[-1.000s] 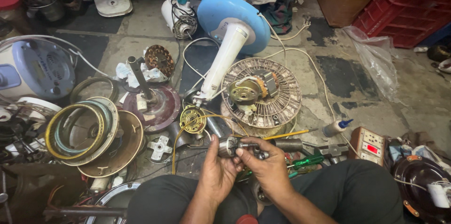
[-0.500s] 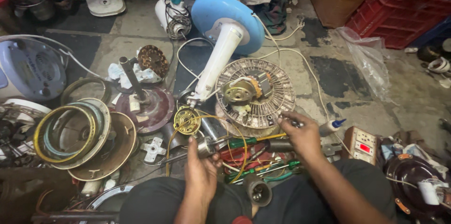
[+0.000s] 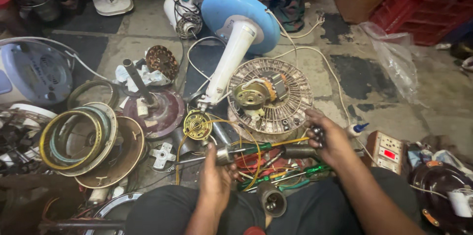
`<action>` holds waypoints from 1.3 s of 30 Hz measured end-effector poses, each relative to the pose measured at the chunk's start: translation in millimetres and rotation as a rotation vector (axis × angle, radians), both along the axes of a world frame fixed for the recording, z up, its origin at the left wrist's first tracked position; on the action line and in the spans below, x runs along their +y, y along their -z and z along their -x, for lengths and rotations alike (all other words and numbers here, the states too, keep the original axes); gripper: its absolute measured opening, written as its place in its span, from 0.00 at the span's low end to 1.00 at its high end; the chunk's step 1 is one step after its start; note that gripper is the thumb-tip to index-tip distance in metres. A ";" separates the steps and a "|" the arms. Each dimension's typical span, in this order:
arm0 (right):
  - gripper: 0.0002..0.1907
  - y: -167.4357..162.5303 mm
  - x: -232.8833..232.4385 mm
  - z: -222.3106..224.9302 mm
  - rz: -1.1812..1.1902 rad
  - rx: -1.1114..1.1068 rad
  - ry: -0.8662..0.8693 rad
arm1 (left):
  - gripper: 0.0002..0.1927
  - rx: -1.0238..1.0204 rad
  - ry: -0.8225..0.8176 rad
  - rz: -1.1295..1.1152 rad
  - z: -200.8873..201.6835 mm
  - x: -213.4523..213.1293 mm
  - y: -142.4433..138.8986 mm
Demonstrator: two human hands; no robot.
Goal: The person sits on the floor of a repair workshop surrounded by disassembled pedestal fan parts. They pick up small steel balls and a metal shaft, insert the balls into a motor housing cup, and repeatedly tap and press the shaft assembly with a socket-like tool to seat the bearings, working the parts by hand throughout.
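**Fan parts on a workshop floor, both hands busy**

Head view, looking down over dark-trousered knees at a cluttered concrete floor [image 3: 148, 23]. Left hand [image 3: 215, 178] clenched around a small metal rotor with a thin shaft [image 3: 224, 155], shaft lying level and pointing left, just above the knees. Right hand [image 3: 327, 139] stretched forward, fingers curled around a few small dark parts [image 3: 316, 134], held at the near right edge of a round fan grille [image 3: 271, 99]. On that grille, a motor [image 3: 258, 92] with copper windings showing. Leaning across from the grille's left side, a white fan stand with blue round base [image 3: 239, 18], base tipped up at the far end. Between the two hands, green-handled screwdrivers [image 3: 276, 173] and yellow wire [image 3: 246, 146] in a loose heap on the floor. Just left of the rotor, a brass-coloured motor plate [image 3: 197, 125]. Further left, stacked metal rings [image 3: 79, 139]. To the right of the right hand, a beige socket box with a red switch [image 3: 388, 151].
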State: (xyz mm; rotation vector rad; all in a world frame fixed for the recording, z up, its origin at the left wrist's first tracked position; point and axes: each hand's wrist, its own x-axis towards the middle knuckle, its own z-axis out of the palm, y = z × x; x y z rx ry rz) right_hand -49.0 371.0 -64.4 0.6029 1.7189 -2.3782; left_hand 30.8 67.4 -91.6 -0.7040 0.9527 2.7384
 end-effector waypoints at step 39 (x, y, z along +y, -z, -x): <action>0.20 7.9 -61.4 -55.2 0.039 -0.076 -0.413 | 0.24 0.256 0.231 0.081 -2.7 14.9 3.7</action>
